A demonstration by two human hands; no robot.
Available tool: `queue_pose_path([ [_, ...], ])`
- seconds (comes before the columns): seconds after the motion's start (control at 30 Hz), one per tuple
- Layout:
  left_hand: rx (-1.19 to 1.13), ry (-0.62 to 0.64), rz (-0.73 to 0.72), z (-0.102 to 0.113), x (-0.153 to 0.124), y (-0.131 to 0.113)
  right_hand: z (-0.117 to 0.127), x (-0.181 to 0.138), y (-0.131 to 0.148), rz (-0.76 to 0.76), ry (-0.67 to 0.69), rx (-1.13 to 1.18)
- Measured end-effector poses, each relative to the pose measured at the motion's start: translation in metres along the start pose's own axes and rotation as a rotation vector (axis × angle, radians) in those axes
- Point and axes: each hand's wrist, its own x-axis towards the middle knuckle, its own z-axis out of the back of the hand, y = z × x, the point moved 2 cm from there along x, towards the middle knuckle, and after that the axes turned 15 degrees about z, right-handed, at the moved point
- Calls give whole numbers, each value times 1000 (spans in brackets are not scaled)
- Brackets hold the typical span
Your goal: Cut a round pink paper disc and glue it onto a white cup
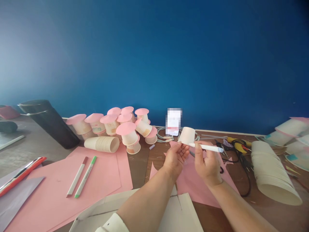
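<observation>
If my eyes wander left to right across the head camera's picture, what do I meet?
Red cutter → brown-capped marker → green-capped marker → small purple piece → blurred-out phone → white paper cup → white pen in the right hand → long cup stack.

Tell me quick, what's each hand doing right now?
Left hand: holding a white paper cup by its lower edge.
Right hand: closed on a white marker.
</observation>
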Motion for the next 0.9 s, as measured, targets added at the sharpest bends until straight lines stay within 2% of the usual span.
queue_pose_path([
  [0.37,-16,-35,8,0,1,-1,3,1,1,-10,-12,-21],
  [0.63,-43,-51,11,0,0,-1,0,-5,-1,-23,26,12],
  [0.9,-31,-42,12,1,1,-2,1,0,0,-16,-16,-21],
])
